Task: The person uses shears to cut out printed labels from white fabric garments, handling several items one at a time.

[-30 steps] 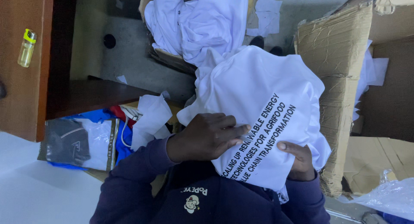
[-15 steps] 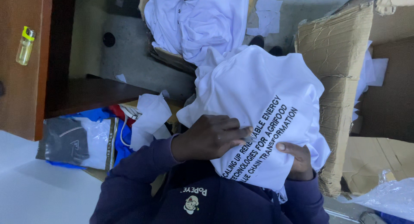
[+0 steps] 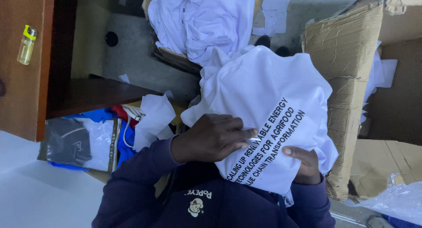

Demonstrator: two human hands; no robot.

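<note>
— White cloth fills the head view: a shirt (image 3: 263, 100) with black lettering, held up off the lap against the dark sweater (image 3: 198, 201), well apart from the pale bench (image 3: 30, 193) at the lower left corner.

— How do the hands sit on it?

— The left hand (image 3: 211, 138) lies flat on the lower edge of the printed face, fingers (image 3: 239, 135) together and stretched across the cloth, which looks like pressing or smoothing it. The right hand (image 3: 305, 164) has its grip closed on the lower right edge from behind, only the thumb showing in front, so the fabric hangs taut between the two.

— Why so high?

— I judge there is no bare surface near; holding it against the body keeps it spread.

— And around it?

— More white shirts (image 3: 206, 21) heaped in a cardboard box (image 3: 176, 59) above, a torn carton (image 3: 347, 70) just right of the shirt, a plastic packet (image 3: 79, 142) with dark cloth left of the sleeve, and a yellow lighter (image 3: 26, 44) on the brown wooden surface at the upper left.
</note>
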